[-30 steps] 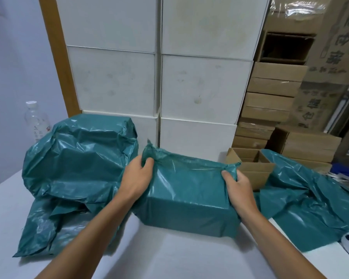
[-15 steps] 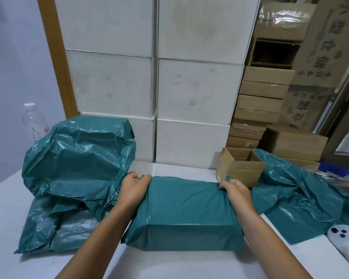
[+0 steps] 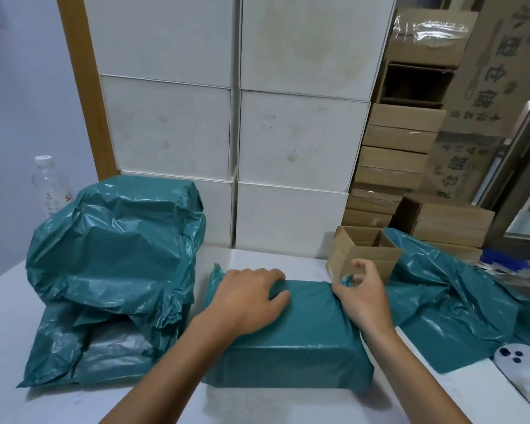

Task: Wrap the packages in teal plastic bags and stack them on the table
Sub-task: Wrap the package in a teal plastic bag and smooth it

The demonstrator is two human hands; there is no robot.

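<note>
Wrapped package [image 3: 291, 335] lies flat on table [image 3: 10, 304], right of the teal stack [image 3: 114, 270]. Left hand [image 3: 245, 301] presses its top, fingers spread flat (no grip). Right hand [image 3: 361, 296] pinches bag film at the far right corner.

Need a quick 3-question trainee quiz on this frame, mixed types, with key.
1. True or false: the left hand lies flat on the wrapped package.
2. What is the right hand pinching? A) bottle cap B) bag plastic at the package's right end C) cardboard flap
3. Fill in: the clear bottle stands behind the teal ____ on the left.

Key: 1 true; 2 B; 3 pile.
</note>
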